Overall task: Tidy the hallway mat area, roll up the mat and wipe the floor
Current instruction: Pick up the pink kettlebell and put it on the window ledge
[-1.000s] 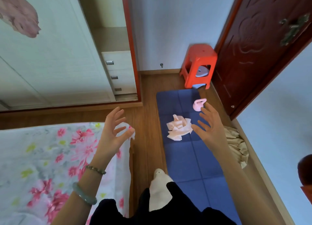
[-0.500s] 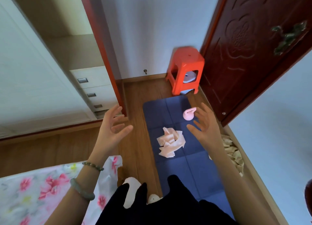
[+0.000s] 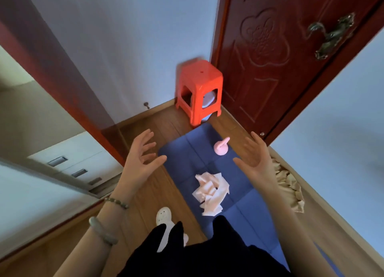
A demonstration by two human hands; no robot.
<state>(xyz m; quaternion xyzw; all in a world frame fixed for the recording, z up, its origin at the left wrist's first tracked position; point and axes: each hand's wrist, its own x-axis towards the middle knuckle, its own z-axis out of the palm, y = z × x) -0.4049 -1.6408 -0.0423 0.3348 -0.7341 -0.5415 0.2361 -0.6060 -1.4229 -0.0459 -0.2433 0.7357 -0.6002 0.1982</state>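
Two hands up in front of us, nothing in either: our left hand (image 3: pixel 141 162) and our right hand (image 3: pixel 254 162) hang in the air with fingers spread and loosely bent. Below them the blue mat (image 3: pixel 209 168) lies flat along the wooden floor (image 3: pixel 149 195), running from the red stool (image 3: pixel 199 89) down to our feet. We judge this as the very start, the clearing step. On the mat sit a crumpled pale cloth (image 3: pixel 209 191) and, further off, a small pink thing (image 3: pixel 221 146); both must come off before any rolling. Next move, by our reckoning: bend down and pick up the cloth, the nearer one. Hard to say what the pink thing is. A tan bundle (image 3: pixel 288 185) by the right wall is partly behind our forearm, and our dark clothing covers the mat's near end.
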